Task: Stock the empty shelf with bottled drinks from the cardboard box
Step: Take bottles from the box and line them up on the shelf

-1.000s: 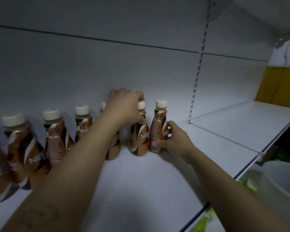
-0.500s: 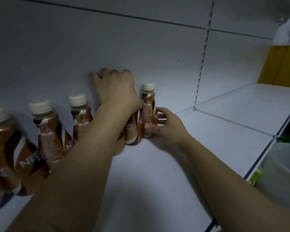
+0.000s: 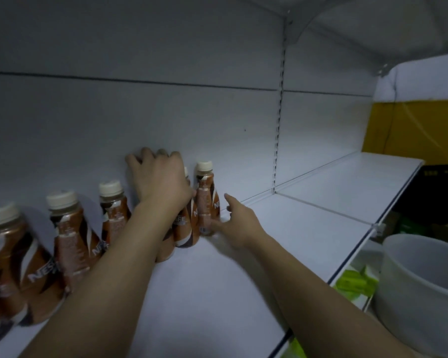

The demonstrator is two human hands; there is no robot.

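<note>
Brown coffee bottles with cream caps stand in a row along the back of the white shelf (image 3: 217, 293). The rightmost bottle (image 3: 204, 197) stands upright. My right hand (image 3: 239, 223) is beside it, fingers apart, thumb touching its lower part, index finger pointing at the back wall. My left hand (image 3: 161, 179) lies over the tops of the neighbouring bottles (image 3: 185, 228), fingers reaching to the back wall and hiding one cap. More bottles (image 3: 70, 236) stand to the left. The cardboard box is out of view.
The shelf runs on bare to the right past a slotted upright (image 3: 278, 140). A white bucket (image 3: 424, 293) and green packs (image 3: 354, 282) sit below the shelf's front edge at right. A yellow panel (image 3: 411, 130) is at the far right.
My right hand has let go of the rightmost bottle and its fingers have spread. My left hand moved from gripping a bottle's cap to lying across the bottle tops by the wall.
</note>
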